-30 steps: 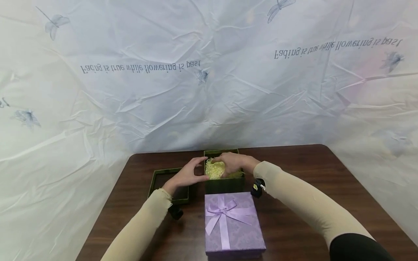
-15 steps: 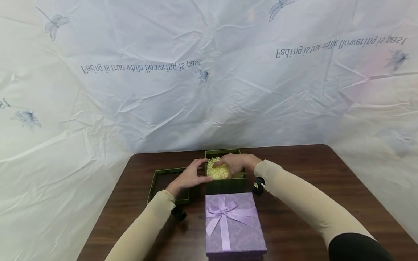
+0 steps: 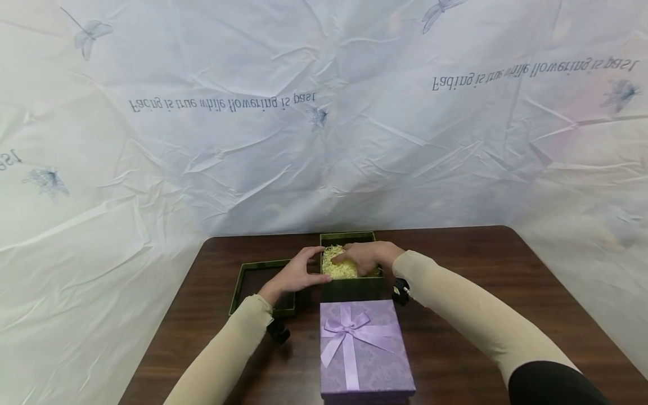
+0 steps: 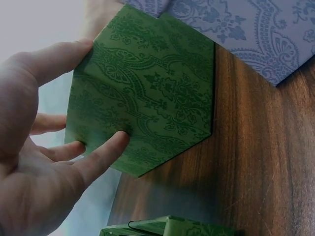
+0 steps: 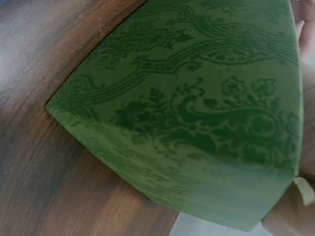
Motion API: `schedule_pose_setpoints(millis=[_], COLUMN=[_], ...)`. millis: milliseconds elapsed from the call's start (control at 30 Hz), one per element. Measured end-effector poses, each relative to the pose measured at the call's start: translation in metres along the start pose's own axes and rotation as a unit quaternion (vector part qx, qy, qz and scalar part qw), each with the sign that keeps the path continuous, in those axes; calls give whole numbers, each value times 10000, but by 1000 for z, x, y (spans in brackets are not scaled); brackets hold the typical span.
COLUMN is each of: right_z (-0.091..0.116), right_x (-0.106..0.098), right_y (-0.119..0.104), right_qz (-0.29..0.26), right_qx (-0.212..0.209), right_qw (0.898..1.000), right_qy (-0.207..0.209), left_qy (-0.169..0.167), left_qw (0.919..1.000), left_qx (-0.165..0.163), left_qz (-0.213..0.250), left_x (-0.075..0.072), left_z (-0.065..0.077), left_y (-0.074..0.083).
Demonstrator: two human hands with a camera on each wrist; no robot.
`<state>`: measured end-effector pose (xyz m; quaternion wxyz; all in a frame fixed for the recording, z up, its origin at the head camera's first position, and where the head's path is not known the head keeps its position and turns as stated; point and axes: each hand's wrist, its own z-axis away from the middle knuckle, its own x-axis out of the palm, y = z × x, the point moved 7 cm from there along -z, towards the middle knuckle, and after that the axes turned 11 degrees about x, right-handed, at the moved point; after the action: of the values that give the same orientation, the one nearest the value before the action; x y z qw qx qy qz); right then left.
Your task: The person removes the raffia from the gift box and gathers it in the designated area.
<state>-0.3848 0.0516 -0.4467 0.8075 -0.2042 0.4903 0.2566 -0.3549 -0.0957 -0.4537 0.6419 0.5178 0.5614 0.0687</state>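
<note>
The left hand (image 3: 293, 275) was spread and relaxed, clutching nothing; its thumb met the rim and one fingertip rested against the outer wall of the green box (image 3: 352, 290). The box stood uncovered just right of that hand: rectangular, crisp-edged, patterned with darker green floral scrollwork. The right hand (image 3: 371, 256) reached in over the shredded filler (image 3: 335, 270), a pale yellow mass of thin, crinkled strands; its fingertips were partly hidden, so whether it grasped any cannot be told. Partly beneath the left hand lay a shallow rectangular green tray (image 3: 253, 279) with a dark interior. Nearer the person than both hands stood a lavender box (image 3: 381, 363), scroll-patterned, dressed with smooth flat ribbon (image 3: 349, 360) and a bow. Under everything was a dark wood-grained table (image 3: 486, 253).
</note>
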Motion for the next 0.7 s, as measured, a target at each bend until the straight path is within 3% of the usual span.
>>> schedule_pose_setpoints(millis=[300, 700], right_z=[-4, -4], right_x=[5, 5], right_y=[2, -1], right_qz=[117, -94], right_qx=[153, -66], right_qw=[9998, 9998], right_qy=[71, 191], left_qy=[-41, 40], left_qw=[9999, 9998], left_qx=[53, 162], left_qz=[-81, -137], left_x=[0, -1], left_z=[-1, 0], left_y=[0, 0])
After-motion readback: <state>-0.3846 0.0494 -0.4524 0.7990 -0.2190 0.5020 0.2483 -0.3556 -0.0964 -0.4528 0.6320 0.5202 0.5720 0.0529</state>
